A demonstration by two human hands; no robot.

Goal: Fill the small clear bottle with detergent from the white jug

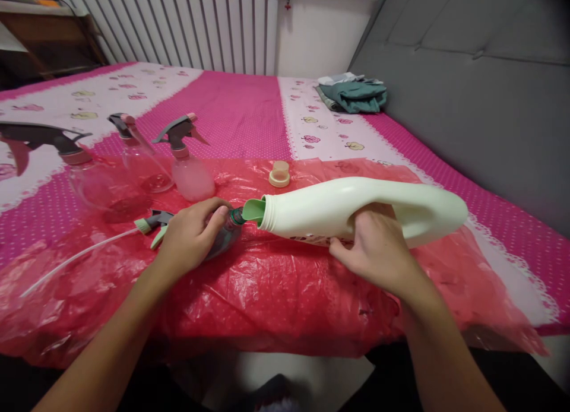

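My right hand (378, 240) is closed around the handle of a large pale-green detergent jug (325, 201). The jug lies tipped on its side, its green pouring spout (255, 211) pointing left at the mouth of a small dark-green clear bottle (225, 240). My left hand (196, 231) wraps round that bottle, which leans toward the spout. Whether liquid is flowing cannot be made out. Beside my left wrist lies a loose grey and green spray head (155, 225) with a long white tube (80, 260). Behind the jug sits its cap (279, 173).
Three spray bottles stand at the left: a large clear one (104, 186), another clear one (145, 165) and a pink one (192, 177). Red plastic sheeting (276, 293) covers the bed's near edge. Folded clothes (354, 96) lie near the grey headboard (481, 97); a radiator (200, 29) stands behind.
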